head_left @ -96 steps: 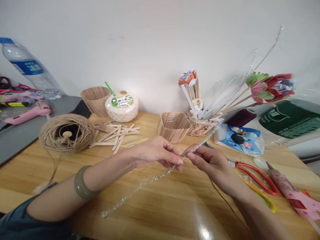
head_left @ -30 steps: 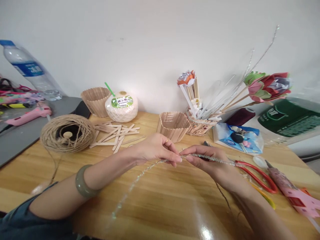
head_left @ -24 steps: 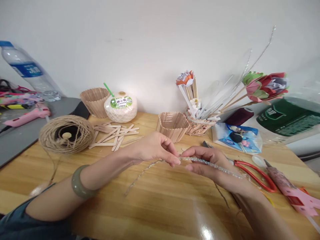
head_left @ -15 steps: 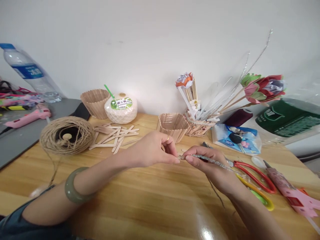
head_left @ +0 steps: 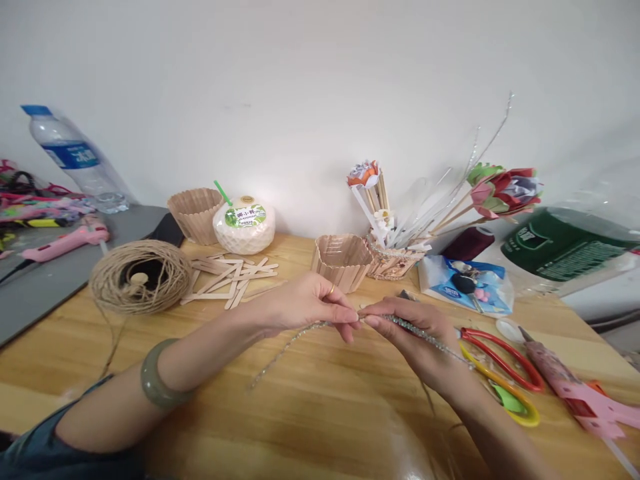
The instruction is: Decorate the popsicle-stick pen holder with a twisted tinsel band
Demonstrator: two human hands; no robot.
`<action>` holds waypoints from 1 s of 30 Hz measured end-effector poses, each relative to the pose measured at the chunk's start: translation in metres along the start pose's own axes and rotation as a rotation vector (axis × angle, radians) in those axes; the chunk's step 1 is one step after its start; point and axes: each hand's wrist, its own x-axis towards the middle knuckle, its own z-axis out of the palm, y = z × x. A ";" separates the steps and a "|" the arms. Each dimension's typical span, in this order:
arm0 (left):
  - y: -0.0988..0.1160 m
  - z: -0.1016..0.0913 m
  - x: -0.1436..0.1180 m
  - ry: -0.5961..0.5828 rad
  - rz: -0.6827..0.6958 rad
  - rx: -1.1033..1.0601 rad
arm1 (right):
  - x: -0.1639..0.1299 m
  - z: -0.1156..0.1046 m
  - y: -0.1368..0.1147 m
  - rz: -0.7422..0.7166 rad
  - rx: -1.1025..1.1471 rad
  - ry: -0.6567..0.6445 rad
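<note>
A silver tinsel pipe cleaner (head_left: 286, 349) runs through both hands above the wooden table. Its thin end hangs down to the left past my left hand (head_left: 313, 303), whose thumb and fingers pinch it near the middle. Thumb and forefinger of my right hand (head_left: 413, 333) are closed on it just beside the left fingertips. A thicker, seemingly doubled length lies across the back of the right hand toward the wrist. What the fingertips cover at the meeting point is hidden.
Behind my hands stand a popsicle-stick basket (head_left: 345, 267) and a decorated basket of paper flowers (head_left: 393, 263). Twine (head_left: 140, 277) and loose wooden sticks (head_left: 235, 277) lie left. Red- and yellow-handled scissors (head_left: 503, 357) and a pink glue gun (head_left: 575, 390) lie right.
A length of pipe cleaner now sticks out to the left below my left hand, where none showed before. My left fingers have shifted their pinch. The view has turned slightly.
</note>
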 end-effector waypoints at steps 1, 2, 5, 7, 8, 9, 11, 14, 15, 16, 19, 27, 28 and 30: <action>0.001 0.000 0.000 0.031 0.011 0.040 | 0.000 0.000 -0.001 0.022 0.010 -0.001; 0.002 0.001 -0.001 0.054 0.020 0.083 | 0.001 0.000 -0.001 0.045 0.027 -0.002; 0.005 0.001 -0.003 0.089 0.026 0.181 | 0.002 0.001 0.000 0.104 0.085 -0.009; 0.008 0.003 -0.005 0.110 0.027 0.203 | 0.002 0.002 0.002 0.117 0.134 0.009; 0.009 0.003 -0.006 0.125 0.029 0.204 | 0.002 0.002 0.004 0.119 0.161 0.024; 0.009 0.004 -0.006 0.142 0.030 0.199 | 0.002 0.002 0.005 0.123 0.186 0.036; 0.011 0.007 -0.008 0.186 0.021 0.198 | 0.001 0.003 0.008 0.131 0.227 0.054; 0.012 0.013 -0.010 0.289 0.001 0.298 | 0.001 0.003 0.008 0.152 0.229 0.061; 0.013 0.015 -0.011 0.346 0.002 0.364 | 0.000 0.003 0.007 0.154 0.217 0.062; 0.013 0.017 -0.011 0.401 0.011 0.433 | 0.000 0.003 0.006 0.154 0.204 0.059; 0.012 0.021 -0.012 0.471 0.062 0.535 | 0.001 0.003 0.004 0.126 0.206 0.072; 0.008 0.012 -0.006 0.179 0.020 0.271 | 0.004 0.006 0.002 0.027 0.212 0.133; 0.008 0.012 -0.005 0.204 0.008 0.290 | 0.004 0.006 0.002 0.027 0.192 0.124; 0.008 0.011 -0.005 0.250 -0.010 0.328 | 0.003 0.006 0.001 0.052 0.151 0.098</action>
